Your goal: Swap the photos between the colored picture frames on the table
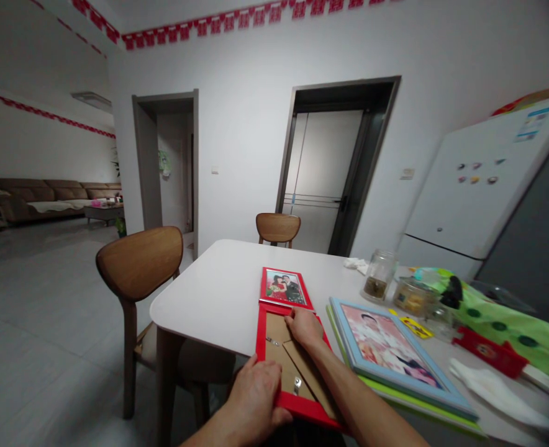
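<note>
A red picture frame lies face down at the table's near edge, its brown backing board and metal hangers showing. My left hand is closed around the frame's near left side, thumb along the near edge. At the far end of the backing, my right hand has its fingers curled and pressed on the frame; the fingertips are partly hidden. Just beyond, touching or nearly touching it, is a second red frame with a couple's photo, face up. To the right, a light blue photo frame rests on a green one.
On the white table, the right side holds a glass jar, a lidded glass container, a red box, a green plastic bag and white tissue. Wooden chairs stand left and beyond. A fridge is at right.
</note>
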`<state>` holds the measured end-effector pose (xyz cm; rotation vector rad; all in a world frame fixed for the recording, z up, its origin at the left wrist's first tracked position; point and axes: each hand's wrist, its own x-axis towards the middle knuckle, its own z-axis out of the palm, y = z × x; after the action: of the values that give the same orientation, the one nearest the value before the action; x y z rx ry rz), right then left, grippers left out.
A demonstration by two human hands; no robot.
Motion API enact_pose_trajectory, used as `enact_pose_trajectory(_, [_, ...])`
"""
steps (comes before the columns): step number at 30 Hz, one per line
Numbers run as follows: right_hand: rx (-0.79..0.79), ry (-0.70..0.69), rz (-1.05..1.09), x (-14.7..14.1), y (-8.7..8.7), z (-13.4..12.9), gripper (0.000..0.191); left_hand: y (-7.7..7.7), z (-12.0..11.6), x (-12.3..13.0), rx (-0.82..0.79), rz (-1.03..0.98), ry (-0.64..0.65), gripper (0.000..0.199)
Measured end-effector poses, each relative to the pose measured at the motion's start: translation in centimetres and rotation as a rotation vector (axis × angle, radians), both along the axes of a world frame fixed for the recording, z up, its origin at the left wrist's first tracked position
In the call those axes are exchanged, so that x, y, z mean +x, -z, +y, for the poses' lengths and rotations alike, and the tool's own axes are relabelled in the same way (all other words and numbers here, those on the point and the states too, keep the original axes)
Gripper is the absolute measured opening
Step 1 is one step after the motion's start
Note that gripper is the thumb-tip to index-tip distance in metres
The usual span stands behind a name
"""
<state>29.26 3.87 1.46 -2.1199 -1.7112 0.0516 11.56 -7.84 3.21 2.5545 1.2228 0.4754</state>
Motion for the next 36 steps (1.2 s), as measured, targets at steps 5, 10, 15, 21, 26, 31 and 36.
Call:
enact_pose_trajectory(5, [0.055, -0.039, 0.072, 0.4, -0.6, -0.1, 0.025, 0.1, -0.2, 0.2, -0.017, -0.009, 0.006, 0.045])
enact_pose_trajectory(10, [0.128, -0.168, 0.203, 1.2, -1.7, -1.8, 0.028, 0.2, -0.8, 2.8, -0.016, 0.058, 0.145, 0.058])
enact_pose_trajectory(15, [0.197, -0.179, 0.478, 3.5, -3.6, -5.1, 0.03, -0.1, -0.8, 3.6, -0.08, 0.066, 0.1, 0.037])
enact_pose_trajectory(21, [0.277, -0.027, 1.145, 3.1, -4.2, -10.7, 0.03, -4.4, 0.2, 1.7, -0.044, -0.537, 0.008, 0.033])
enact_pose_trajectory(26, [-0.068, -0.267, 1.726, -2.4, -3.4, -13.0, 0.04, -7.8, -0.4, 5.2, -0.376, -1.338, 0.083, 0.019])
enact_pose_trajectory(31, [0.372, -0.168, 1.803, 1.7, -5.2, -12.7, 0.024, -8.5, 0.8, 9.2, -0.452, -1.571, 0.169, 0.048])
enact_pose_trajectory(36, [0.23, 0.229, 1.349, 13.3, -6.7, -12.5, 0.019, -5.3, 3.6, 13.4, -0.618, -1.364, 0.119, 0.057])
